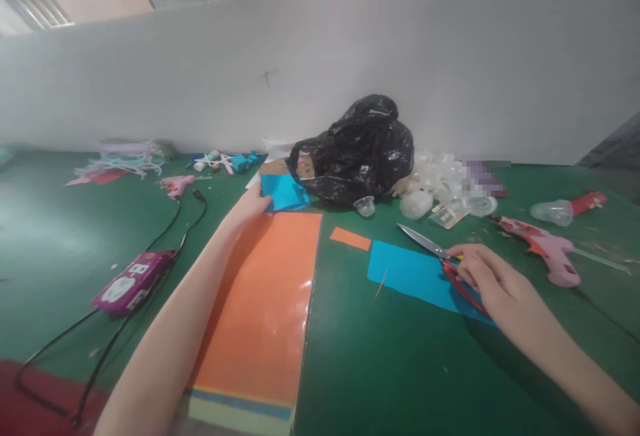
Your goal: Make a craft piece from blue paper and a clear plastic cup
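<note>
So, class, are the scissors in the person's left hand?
No, the right hand holds the red-handled scissors; the left hand holds blue paper.

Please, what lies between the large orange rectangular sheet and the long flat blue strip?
The head view shows a small orange rectangular piece on the green tabletop.

A craft workshop was shown by the green table (370, 376), where pink glue guns (555, 253) were set left and right, and coloured paper (265, 296) was spread between.
</note>
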Motion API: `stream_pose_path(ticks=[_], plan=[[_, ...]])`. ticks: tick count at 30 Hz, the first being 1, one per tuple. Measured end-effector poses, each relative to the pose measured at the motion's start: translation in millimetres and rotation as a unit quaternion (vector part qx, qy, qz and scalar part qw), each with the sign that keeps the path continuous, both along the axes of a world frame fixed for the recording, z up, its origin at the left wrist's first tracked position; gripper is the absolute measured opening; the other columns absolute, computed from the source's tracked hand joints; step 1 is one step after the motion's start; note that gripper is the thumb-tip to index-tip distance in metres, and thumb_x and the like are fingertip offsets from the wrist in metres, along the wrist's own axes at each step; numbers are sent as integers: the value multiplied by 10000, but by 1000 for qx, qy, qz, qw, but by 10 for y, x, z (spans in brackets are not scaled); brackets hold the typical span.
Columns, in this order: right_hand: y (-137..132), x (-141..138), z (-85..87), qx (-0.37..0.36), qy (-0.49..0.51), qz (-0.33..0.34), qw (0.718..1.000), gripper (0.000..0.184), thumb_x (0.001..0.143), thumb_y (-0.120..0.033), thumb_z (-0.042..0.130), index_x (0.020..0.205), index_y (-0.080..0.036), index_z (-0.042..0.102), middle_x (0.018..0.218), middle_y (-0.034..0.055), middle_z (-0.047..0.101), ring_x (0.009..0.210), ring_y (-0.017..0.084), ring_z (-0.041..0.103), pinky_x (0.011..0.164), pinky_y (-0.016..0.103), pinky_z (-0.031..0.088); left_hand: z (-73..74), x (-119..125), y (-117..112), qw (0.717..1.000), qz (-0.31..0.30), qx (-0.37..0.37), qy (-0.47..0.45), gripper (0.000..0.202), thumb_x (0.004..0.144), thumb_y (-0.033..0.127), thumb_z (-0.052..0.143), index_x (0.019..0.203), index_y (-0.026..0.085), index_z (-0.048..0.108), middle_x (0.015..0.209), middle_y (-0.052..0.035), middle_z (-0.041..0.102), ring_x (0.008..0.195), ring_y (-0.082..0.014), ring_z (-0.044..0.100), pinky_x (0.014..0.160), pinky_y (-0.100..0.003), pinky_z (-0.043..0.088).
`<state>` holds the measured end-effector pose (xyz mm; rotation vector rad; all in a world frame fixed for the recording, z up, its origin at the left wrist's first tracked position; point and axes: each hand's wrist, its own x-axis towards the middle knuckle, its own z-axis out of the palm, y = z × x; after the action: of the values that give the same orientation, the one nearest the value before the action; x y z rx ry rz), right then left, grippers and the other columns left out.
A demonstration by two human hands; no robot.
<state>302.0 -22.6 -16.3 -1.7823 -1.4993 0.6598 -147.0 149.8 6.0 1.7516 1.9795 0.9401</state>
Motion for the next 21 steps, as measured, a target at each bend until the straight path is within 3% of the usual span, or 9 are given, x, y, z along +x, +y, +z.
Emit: stream_pose_path(ticks=[4,8,10,16,21], plan=[[-18,-13,-14,9,-22,21,999,441,992,-615,434,1051,-283,718,909,62,787,833,298,760,594,353,548,-94,90,43,996,17,-11,82,583,755,152,598,1337,130,588,1131,-164,736,1123,-389,687,1007,-482,532],[-33,-24,-12,18,-47,47,998,449,1015,-612,419,1087,-276,709,915,70,788,799,291,752,547,336,504,-174,157,23,988,53,-9,145,640,766,187,595,1399,98,548,1414,-277,588,1398,-513,462,1135,-642,392],[-40,-28,-14,25,-57,54,997,430,1023,-593,417,1079,-278,705,911,65,790,774,278,745,542,327,495,-227,177,12,984,70,-10,163,682,770,216,596,1436,94,515,1481,-296,522,1437,-534,390,1148,-674,352],[-52,-39,-38,25,-75,63,995,404,1029,-592,443,1080,-291,707,873,40,785,708,241,722,556,301,513,-356,153,87,983,84,-31,158,755,766,265,588,1489,100,443,1366,-288,604,1360,-512,486,1112,-640,396],[-51,-63,-24,16,-85,65,994,410,1011,-603,448,1078,-294,710,854,36,778,689,237,711,607,315,554,-373,80,170,987,90,-38,130,788,741,280,626,1483,103,426,1414,-289,586,1388,-507,481,1128,-649,380]])
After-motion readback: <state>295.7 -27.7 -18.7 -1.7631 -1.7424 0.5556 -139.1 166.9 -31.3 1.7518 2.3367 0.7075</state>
